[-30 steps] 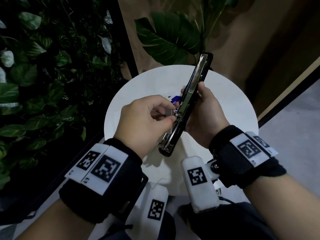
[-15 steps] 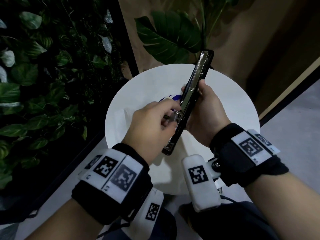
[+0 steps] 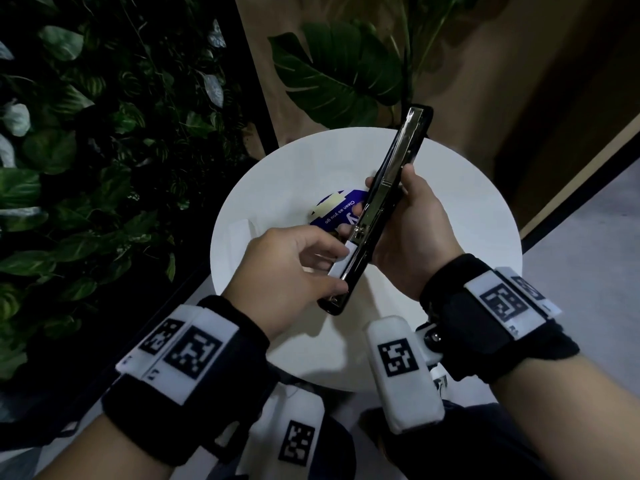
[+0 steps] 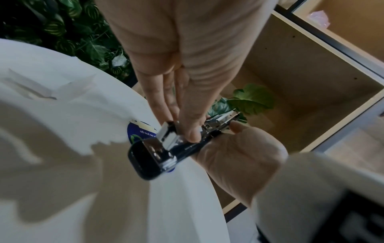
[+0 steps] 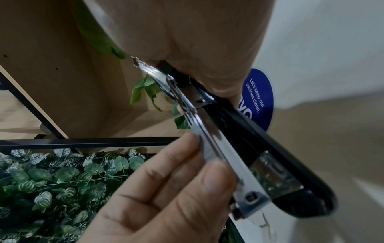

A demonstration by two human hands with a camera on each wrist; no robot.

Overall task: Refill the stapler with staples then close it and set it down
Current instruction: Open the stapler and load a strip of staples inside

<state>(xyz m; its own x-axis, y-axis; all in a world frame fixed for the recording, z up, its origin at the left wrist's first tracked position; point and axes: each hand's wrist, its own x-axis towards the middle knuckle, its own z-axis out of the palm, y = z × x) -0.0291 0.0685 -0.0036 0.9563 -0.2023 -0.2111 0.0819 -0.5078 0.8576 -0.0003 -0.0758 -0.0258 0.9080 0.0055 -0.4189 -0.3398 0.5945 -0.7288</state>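
The black and chrome stapler is swung fully open and held slanted above the table, its far end pointing up and away. My right hand grips its middle, thumb on the right side and fingers wrapped behind. A pale strip of staples lies along the chrome channel of the near half. My left hand pinches that strip between thumb and fingers. In the left wrist view the thumb presses on the strip just above the stapler's near end. The right wrist view shows the strip against the black body.
Below the hands is a round white table with a blue round sticker and a white flat item at its left. A leafy plant wall stands on the left and a big-leaf plant with a wooden shelf behind.
My left hand has slid from the stapler's hinge toward its near end, and the staple strip now shows along the near channel. The right hand keeps the stapler almost still.
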